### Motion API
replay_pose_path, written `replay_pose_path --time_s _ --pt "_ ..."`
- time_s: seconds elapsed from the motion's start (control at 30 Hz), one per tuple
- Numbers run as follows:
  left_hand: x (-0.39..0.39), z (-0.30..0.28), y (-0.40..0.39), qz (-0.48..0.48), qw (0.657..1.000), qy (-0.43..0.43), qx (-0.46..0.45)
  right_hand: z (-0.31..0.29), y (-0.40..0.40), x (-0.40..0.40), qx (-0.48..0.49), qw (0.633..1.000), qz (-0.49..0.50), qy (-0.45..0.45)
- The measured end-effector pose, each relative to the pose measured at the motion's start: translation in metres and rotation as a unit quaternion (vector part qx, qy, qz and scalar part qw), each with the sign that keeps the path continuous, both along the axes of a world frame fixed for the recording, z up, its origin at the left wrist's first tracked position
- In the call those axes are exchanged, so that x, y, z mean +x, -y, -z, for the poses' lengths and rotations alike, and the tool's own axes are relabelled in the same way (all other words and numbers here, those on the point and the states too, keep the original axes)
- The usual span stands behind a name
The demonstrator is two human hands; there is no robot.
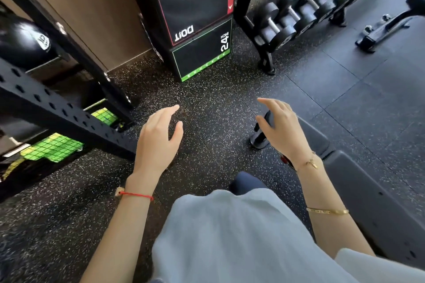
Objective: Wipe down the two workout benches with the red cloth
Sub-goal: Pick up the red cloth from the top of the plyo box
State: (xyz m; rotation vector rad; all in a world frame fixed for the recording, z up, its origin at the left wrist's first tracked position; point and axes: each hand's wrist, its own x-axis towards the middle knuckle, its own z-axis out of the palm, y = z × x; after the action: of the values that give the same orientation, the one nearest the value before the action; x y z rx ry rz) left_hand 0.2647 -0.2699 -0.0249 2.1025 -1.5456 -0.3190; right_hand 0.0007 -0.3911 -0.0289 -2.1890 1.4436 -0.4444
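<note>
Left hand: the left hand [158, 138] hangs over the speckled floor [207, 99], fingers loosely spread, holding nothing.
Right hand: the right hand [281, 126] hovers with fingers relaxed and apart, empty too, above the near end of the bench.
Nearest bench: a dark padded workout bench [358, 181] runs along the person's right side, its foot [259, 140] planted on the floor just under the right hand.
Second bench: a black bench frame [386, 27] stands farther off at the upper right, near the dumbbell rack [305, 7] (only part of it shows).
Red cloth: not clearly in sight; a small red sliver [286, 160] peeks out beside the right wrist, but I cannot tell whether that is it.
How it should handle: a cloth will likely be light, limp and easy to bunch, so gathering it in the palm with fingers over the top would give a flat wiping face; the bench pads look firm and smooth, likely to take long strokes.
Stage: I'd judge wiping has not begun, since neither hand has the cloth.
</note>
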Motion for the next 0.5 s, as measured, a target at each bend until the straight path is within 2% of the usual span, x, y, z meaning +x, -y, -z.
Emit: replay_pose_path --time_s 0.27,0.5 --pt "0.06 0.013 0.101 -0.03 0.999 -0.003 0.018 0.015 0.117 0.069 0.003 0.999 -0.039 -0.001" --pt "0.113 0.01 0.223 -0.085 0.996 0.0 -0.002 0.011 0.265 0.139 -0.005 0.996 -0.09 0.016"
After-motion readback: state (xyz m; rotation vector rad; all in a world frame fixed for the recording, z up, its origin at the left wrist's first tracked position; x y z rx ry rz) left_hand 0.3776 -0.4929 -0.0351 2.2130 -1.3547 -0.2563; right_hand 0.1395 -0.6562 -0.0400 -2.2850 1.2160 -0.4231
